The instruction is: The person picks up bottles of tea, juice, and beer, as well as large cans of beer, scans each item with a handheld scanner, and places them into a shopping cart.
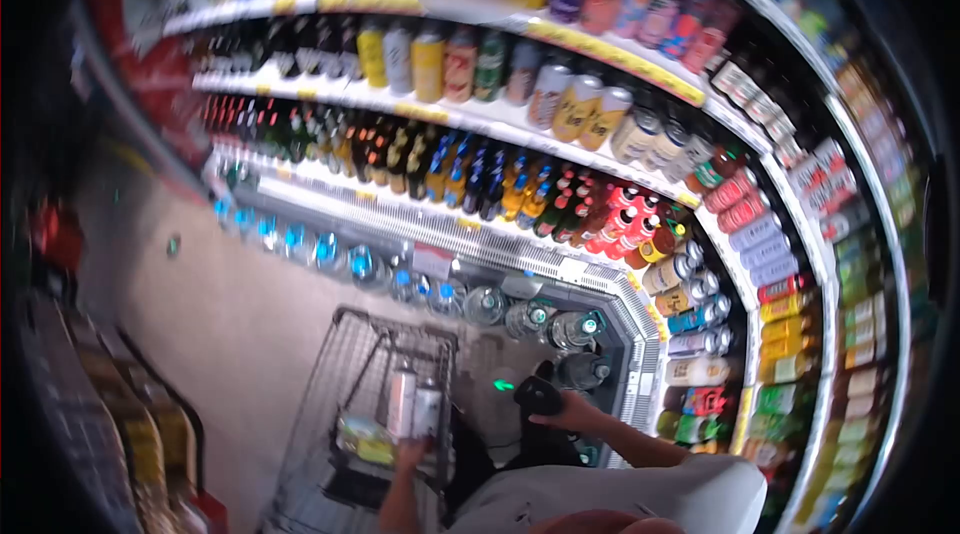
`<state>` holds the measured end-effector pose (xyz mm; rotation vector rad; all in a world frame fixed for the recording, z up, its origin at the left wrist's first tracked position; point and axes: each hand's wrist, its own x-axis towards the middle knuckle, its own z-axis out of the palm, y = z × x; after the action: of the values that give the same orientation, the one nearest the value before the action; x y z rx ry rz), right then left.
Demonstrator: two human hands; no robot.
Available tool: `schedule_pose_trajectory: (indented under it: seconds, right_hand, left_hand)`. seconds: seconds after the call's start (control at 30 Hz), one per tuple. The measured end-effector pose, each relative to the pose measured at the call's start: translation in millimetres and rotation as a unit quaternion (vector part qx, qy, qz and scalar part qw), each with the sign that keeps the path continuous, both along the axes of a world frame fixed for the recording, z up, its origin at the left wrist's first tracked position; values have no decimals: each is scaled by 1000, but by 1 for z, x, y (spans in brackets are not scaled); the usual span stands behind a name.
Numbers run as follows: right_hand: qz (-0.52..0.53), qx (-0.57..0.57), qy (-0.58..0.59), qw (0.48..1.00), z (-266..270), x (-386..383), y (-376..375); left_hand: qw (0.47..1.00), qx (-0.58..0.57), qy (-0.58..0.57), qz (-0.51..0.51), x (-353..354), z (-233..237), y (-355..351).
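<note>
My left hand (411, 451) is over the near end of the shopping cart (312, 434), its fingers closed at the lower end of a tall pink-and-white can (402, 402). Close beside that can is a tall silvery can (427, 408). A flat green-and-yellow pack (366, 440) shows in the cart, left of the hand. My right hand (562, 414) reaches out to the right, its fingers closed around a black thing with a rounded end (540, 395); blur hides its kind. Dark trouser legs (468, 454) show between the two hands.
Curved shelves (480, 119) of cans and bottles wrap around the front and right. Large water bottles (362, 262) line the floor along the shelf base. Stacked goods (140, 414) stand at the left. A small green light spot (503, 386) shows near my right hand.
</note>
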<state>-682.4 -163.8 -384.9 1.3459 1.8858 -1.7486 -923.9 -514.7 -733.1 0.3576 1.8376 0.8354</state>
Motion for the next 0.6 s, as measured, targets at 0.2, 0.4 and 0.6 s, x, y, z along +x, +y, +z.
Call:
schedule_pose_trajectory:
  seconds: [0.2,0.4,0.6]
  right_hand:
    - [-27,67,100,992,-15,29,20]
    - [-158,55,118,979,5,88,39]
    - [-280,71,100,952,15,160,64]
  left_hand:
    - [999,-30,21,-30,-15,33,-8]
    - [982,-116,10,147,-80,69,60]
    - [932,-3,359,44,-155,138,200]
